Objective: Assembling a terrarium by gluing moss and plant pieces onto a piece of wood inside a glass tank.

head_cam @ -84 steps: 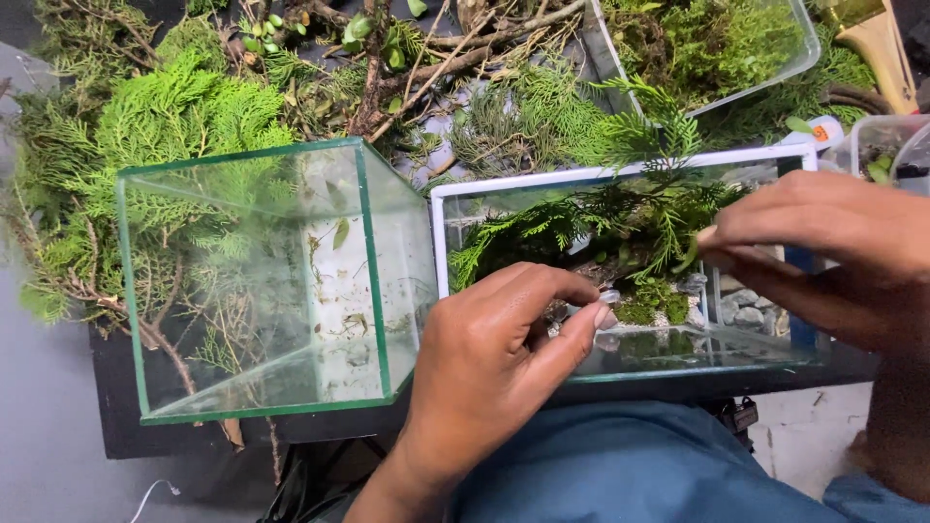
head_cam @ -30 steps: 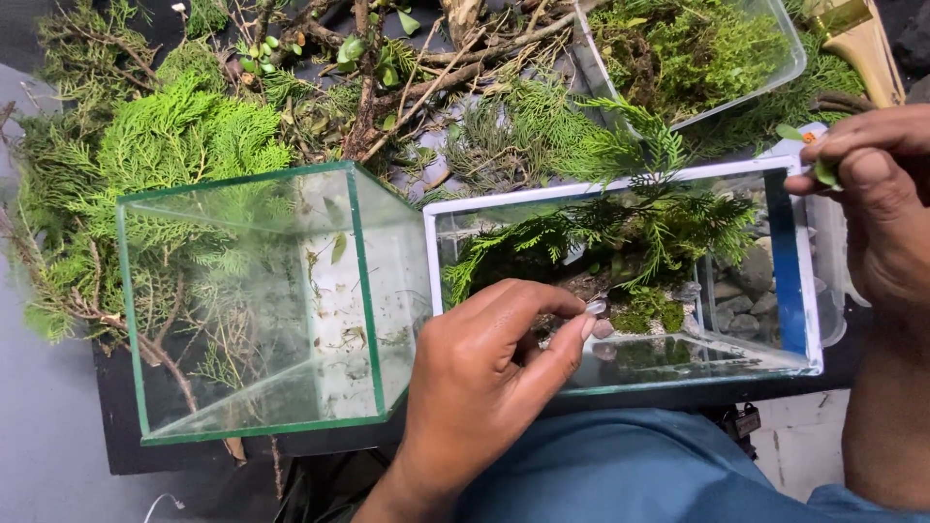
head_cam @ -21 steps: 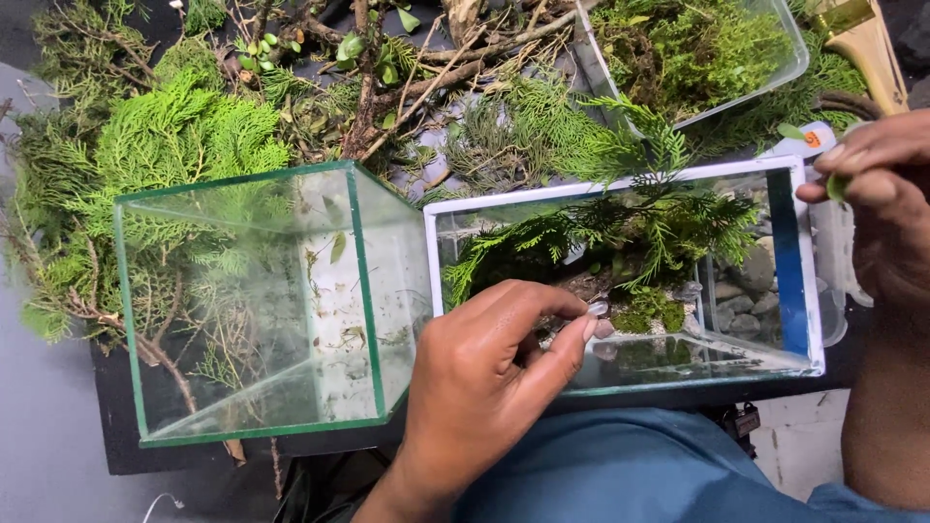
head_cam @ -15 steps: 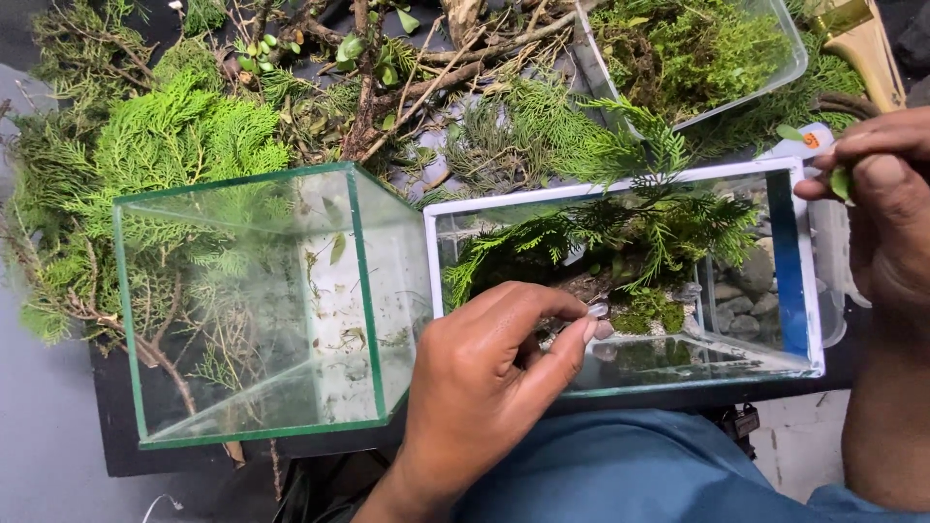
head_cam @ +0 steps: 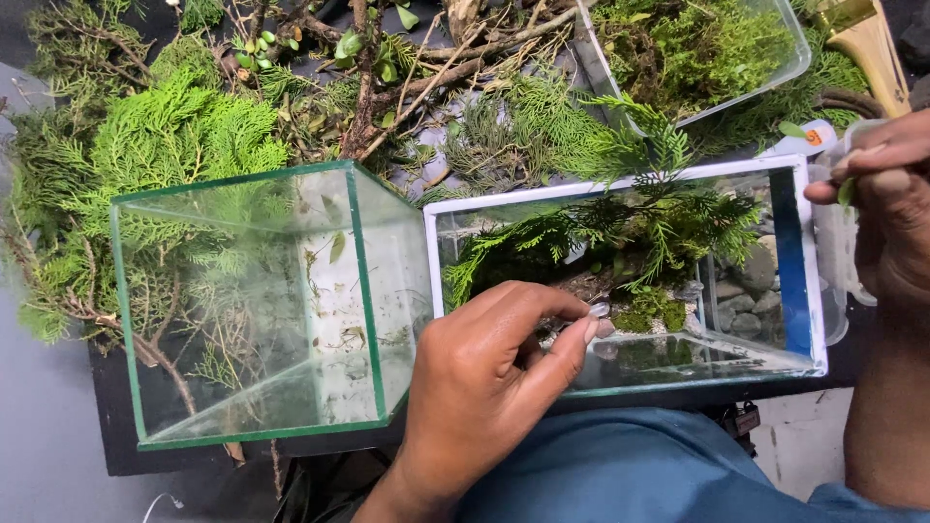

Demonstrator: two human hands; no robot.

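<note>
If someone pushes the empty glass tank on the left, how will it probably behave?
The empty glass tank looks rigid and probably fragile: its thin clear walls meet at bare edges. It stands tilted, so a push may tip or rock it. Smooth glass on the dark board could also slide, and likely feels heavy for its size.

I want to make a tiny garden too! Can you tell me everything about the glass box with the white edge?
The glass box with the white edge is a clear rectangular tank lying on a dark table, right beside an empty glass cube. Inside it are feathery green sprigs, a clump of moss, grey stones and a dark branch. The left hand reaches into it, holding something small and shiny at the fingertips. The right hand is at its right end.
</note>
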